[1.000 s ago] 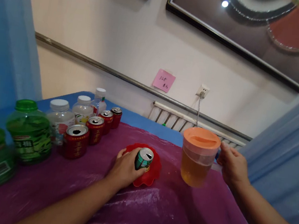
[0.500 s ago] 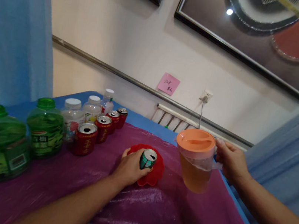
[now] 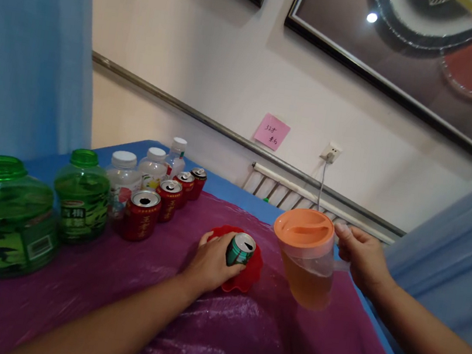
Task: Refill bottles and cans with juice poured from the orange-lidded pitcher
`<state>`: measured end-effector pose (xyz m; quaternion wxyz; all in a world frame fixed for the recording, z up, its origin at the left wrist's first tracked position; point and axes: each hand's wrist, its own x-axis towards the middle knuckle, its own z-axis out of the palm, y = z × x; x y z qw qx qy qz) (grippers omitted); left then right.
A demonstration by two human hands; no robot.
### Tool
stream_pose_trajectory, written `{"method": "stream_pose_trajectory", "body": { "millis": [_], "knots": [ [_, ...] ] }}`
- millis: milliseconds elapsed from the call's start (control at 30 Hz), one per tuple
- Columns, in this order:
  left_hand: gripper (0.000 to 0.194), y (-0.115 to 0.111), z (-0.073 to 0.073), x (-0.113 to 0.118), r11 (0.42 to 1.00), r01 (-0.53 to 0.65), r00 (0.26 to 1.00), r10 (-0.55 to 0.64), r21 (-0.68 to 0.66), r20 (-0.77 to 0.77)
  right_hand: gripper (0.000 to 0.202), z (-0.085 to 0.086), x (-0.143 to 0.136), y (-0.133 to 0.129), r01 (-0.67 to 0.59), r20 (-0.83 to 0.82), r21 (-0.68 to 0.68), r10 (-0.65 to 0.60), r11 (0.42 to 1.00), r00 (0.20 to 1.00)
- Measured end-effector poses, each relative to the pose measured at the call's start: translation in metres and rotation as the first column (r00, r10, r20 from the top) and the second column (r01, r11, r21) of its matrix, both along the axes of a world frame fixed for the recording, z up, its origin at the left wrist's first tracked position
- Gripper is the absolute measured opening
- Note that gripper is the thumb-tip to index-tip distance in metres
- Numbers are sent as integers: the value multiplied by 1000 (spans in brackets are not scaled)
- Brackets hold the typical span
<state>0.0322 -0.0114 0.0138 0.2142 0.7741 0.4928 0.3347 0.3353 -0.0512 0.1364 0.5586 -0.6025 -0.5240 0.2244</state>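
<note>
A green can (image 3: 241, 250) with an opened top stands over a red scalloped dish (image 3: 251, 274) on the purple sheet. My left hand (image 3: 213, 262) is closed around the can's left side. To the right, my right hand (image 3: 361, 255) grips the handle of a clear pitcher (image 3: 307, 279) that has an orange lid and holds amber liquid. The pitcher is raised above the sheet and tilted toward the can, with a gap between the two. My right fingers partly hide the handle.
Several red cans (image 3: 141, 216) line the left side of the purple sheet (image 3: 213, 327). Behind them stand white-capped bottles (image 3: 122, 184) and two green jars (image 3: 8, 220). A wall with a pipe (image 3: 163, 97) and blue curtains (image 3: 30, 40) surround the table.
The pitcher has tipped further to the left, toward the can. My left hand still holds the can. The whole view has shifted slightly.
</note>
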Motion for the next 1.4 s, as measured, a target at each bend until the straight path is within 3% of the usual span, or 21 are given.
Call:
{"method": "stream_pose_trajectory", "body": {
  "millis": [400, 900, 1400],
  "knots": [
    [63, -2, 0, 1, 1000, 16, 1000, -16, -10, 25, 60, 0, -18, -5, -2, 79, -70, 7, 998, 997],
    [59, -3, 2, 1, 1000, 20, 999, -20, -2, 27, 63, -1, -18, -1, -2, 298, -95, 31, 995, 954],
    [63, -3, 2, 0, 999, 28, 999, -27, -28, 27, 64, -3, -18, 0, -14, 275, -78, 35, 997, 961]
  ]
}}
